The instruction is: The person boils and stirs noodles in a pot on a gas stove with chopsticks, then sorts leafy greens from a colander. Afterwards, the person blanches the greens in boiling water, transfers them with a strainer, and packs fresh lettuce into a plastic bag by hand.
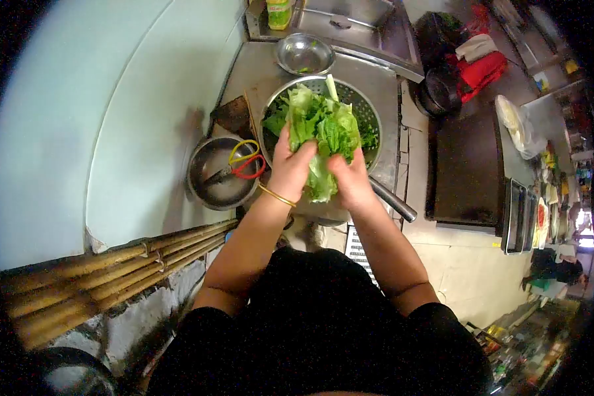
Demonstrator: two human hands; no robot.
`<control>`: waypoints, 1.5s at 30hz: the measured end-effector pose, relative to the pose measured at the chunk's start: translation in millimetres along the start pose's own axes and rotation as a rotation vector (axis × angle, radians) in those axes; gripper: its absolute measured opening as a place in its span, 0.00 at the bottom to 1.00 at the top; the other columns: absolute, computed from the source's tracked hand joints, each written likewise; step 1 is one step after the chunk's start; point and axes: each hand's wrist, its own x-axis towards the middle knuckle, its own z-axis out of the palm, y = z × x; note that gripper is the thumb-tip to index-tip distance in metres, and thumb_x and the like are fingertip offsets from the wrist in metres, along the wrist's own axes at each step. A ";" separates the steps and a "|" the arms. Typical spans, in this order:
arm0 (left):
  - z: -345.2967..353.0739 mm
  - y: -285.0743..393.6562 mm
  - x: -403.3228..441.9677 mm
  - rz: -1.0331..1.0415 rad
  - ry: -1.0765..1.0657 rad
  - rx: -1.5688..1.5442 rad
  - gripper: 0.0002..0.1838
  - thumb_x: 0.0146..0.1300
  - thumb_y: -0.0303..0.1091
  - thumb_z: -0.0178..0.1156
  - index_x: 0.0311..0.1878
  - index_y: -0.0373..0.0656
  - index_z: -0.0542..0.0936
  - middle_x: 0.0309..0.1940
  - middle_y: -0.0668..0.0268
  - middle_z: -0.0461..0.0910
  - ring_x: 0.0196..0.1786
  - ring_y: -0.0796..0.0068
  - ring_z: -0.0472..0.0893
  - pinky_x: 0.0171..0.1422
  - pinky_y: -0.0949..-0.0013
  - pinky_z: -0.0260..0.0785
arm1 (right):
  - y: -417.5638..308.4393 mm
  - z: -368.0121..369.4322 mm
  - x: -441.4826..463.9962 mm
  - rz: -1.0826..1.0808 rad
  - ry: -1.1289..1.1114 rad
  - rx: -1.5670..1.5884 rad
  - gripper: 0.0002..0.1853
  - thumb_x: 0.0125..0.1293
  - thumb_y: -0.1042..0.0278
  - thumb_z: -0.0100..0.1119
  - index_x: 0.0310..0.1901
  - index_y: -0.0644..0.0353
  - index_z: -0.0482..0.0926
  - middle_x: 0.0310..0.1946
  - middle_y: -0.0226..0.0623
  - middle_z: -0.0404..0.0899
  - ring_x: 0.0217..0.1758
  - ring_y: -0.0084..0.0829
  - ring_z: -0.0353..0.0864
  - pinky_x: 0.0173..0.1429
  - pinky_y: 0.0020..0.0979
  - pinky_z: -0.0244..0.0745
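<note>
A bunch of green lettuce leaves (323, 119) is held between my two hands, above a perforated metal colander (371, 112) with more greens in it. My left hand (293, 162) grips the bunch from the left, thumb on the leaves. On the right side my right hand (351, 178) is closed on the same bunch, its thumb also on top. Some leaf hangs down between the hands. Left of my left wrist, scissors (247, 160) with yellow and red handles rest in a metal bowl (198, 173).
A small metal bowl (305, 54) stands beyond the colander, near the sink (349, 26) and a yellow-green bottle (279, 14). A metal handle (392, 199) sticks out at the right. Bamboo poles (122, 280) run at the lower left. A person (555, 266) is far right.
</note>
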 end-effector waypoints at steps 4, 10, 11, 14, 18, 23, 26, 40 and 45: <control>15.3 6.8 -7.7 0.218 -0.178 -0.005 0.42 0.64 0.50 0.51 0.73 0.47 0.42 0.69 0.59 0.53 0.69 0.66 0.56 0.71 0.64 0.49 | -9.3 5.0 3.2 0.172 -0.021 0.046 0.32 0.56 0.63 0.67 0.60 0.62 0.64 0.52 0.38 0.73 0.53 0.33 0.74 0.59 0.35 0.69; 19.9 20.0 -15.8 0.164 -0.228 -0.263 0.44 0.65 0.64 0.39 0.73 0.44 0.39 0.71 0.55 0.47 0.73 0.61 0.48 0.75 0.62 0.37 | 6.8 -42.0 7.5 0.550 -0.221 0.681 0.24 0.62 0.58 0.58 0.57 0.61 0.70 0.48 0.40 0.77 0.49 0.35 0.78 0.55 0.39 0.74; 17.9 18.7 -16.1 0.153 -0.178 -0.182 0.42 0.67 0.60 0.41 0.72 0.43 0.40 0.70 0.56 0.50 0.72 0.62 0.49 0.74 0.63 0.38 | 14.5 -47.1 5.4 0.560 -0.096 0.705 0.25 0.60 0.59 0.60 0.56 0.62 0.70 0.47 0.42 0.78 0.49 0.36 0.79 0.53 0.39 0.76; 13.7 18.0 -16.2 0.136 -0.063 -0.108 0.34 0.68 0.46 0.50 0.70 0.41 0.50 0.63 0.59 0.62 0.66 0.68 0.60 0.71 0.64 0.48 | 1.3 -31.5 2.4 0.419 -0.080 0.321 0.27 0.56 0.65 0.64 0.56 0.64 0.69 0.47 0.42 0.77 0.49 0.35 0.78 0.52 0.37 0.75; -9.7 5.3 -36.0 -0.091 0.149 -0.108 0.35 0.58 0.28 0.60 0.66 0.44 0.55 0.57 0.64 0.67 0.56 0.70 0.69 0.60 0.66 0.64 | -1.4 5.4 -8.1 0.329 0.029 -0.220 0.30 0.56 0.62 0.67 0.57 0.66 0.67 0.48 0.40 0.76 0.48 0.32 0.76 0.54 0.33 0.72; -52.9 -7.4 -49.8 0.023 -0.001 0.044 0.34 0.52 0.28 0.63 0.63 0.41 0.61 0.52 0.65 0.72 0.52 0.71 0.73 0.58 0.68 0.66 | 26.4 21.0 -28.9 0.240 -0.260 -0.378 0.30 0.60 0.55 0.55 0.61 0.62 0.62 0.58 0.44 0.66 0.62 0.39 0.62 0.66 0.42 0.55; -61.2 -4.1 -59.9 0.023 -0.009 0.047 0.30 0.52 0.33 0.65 0.58 0.39 0.67 0.51 0.67 0.73 0.52 0.72 0.74 0.57 0.67 0.67 | 48.0 19.9 -34.3 0.050 -0.371 -0.821 0.44 0.57 0.42 0.53 0.68 0.61 0.50 0.68 0.52 0.51 0.73 0.49 0.43 0.71 0.52 0.37; -144.6 -19.9 -71.1 -0.303 -0.014 -0.565 0.25 0.64 0.44 0.54 0.60 0.40 0.67 0.51 0.57 0.74 0.45 0.65 0.78 0.43 0.59 0.76 | 30.0 -48.7 102.2 -0.406 0.272 -1.507 0.40 0.50 0.48 0.66 0.60 0.66 0.65 0.57 0.54 0.69 0.61 0.46 0.69 0.62 0.42 0.65; -134.2 -37.3 -44.4 -0.248 0.068 -0.454 0.25 0.63 0.45 0.54 0.59 0.40 0.68 0.50 0.62 0.75 0.44 0.68 0.79 0.45 0.64 0.76 | 58.8 -65.3 115.1 -0.098 0.057 -1.711 0.32 0.52 0.57 0.62 0.59 0.57 0.66 0.44 0.50 0.77 0.50 0.46 0.76 0.54 0.42 0.71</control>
